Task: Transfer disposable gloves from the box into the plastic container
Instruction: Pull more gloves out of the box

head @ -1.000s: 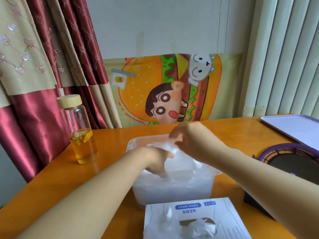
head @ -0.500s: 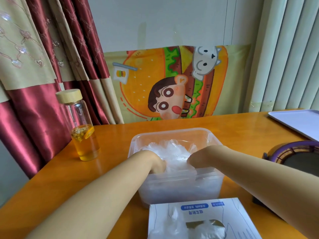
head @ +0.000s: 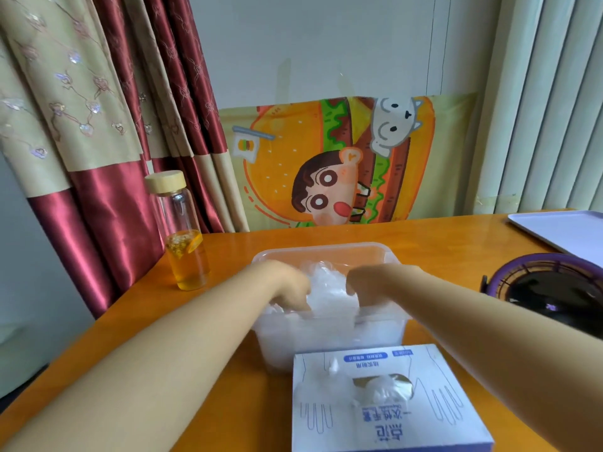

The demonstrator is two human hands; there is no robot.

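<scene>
Both hands reach into the clear plastic container (head: 326, 248) at the middle of the tabletop (head: 450, 238). The left hand (head: 290, 287) and the right hand (head: 367, 283) sink on either side of a heap of crumpled clear gloves (head: 329, 293). The fingers of both go down into the heap behind the cloudy near wall, so I cannot tell whether they grip the gloves or only press on them. Motion blur softens both hands.

The glove box (head: 394, 422) lies just in front of the container, its near edge cut off by the frame, with more film bunched in its oval opening (head: 381, 390). A purple-rimmed round object (head: 522, 265) at the right is cut off and hard to identify.
</scene>
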